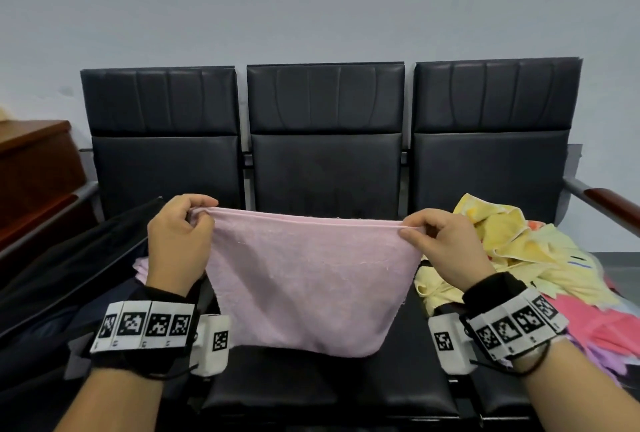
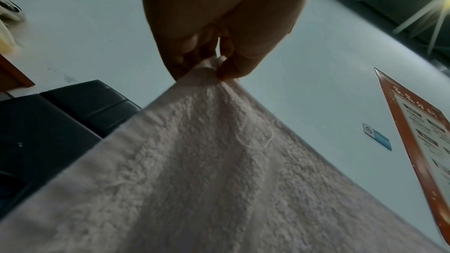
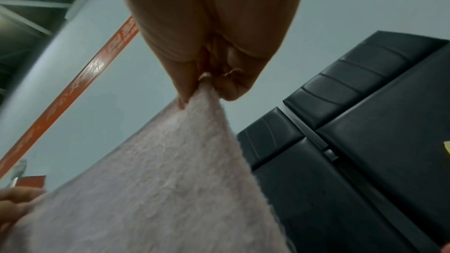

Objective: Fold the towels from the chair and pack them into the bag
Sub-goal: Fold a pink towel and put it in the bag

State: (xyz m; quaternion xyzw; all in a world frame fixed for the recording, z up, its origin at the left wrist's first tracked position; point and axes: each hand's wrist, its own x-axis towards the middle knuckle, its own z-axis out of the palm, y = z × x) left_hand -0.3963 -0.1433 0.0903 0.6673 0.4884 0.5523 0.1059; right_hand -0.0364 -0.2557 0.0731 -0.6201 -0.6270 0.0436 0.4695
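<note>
Pinching the fluffy pink terry towel (image 1: pixel 304 279) at its doubled top edge, my left hand (image 1: pixel 176 241) and right hand (image 1: pixel 446 244) clamp fingers on opposite corners above the black padded chair (image 1: pixel 325 161).

Pale pink terry-cloth towel (image 1: pixel 308 279): looped, nubby, matt pile with a smooth hemmed edge. Black three-seat bench (image 1: pixel 325 154): smooth, faintly glossy leather-like padding. Crumpled yellow cloth towels (image 1: pixel 512 248): soft, matt. Reddish-brown wooden armrest (image 1: pixel 613 203): polished.

Bare forearms; black wristbands (image 1: pixel 145 359) with black-white marker tags, white camera boxes (image 1: pixel 213 345).
</note>
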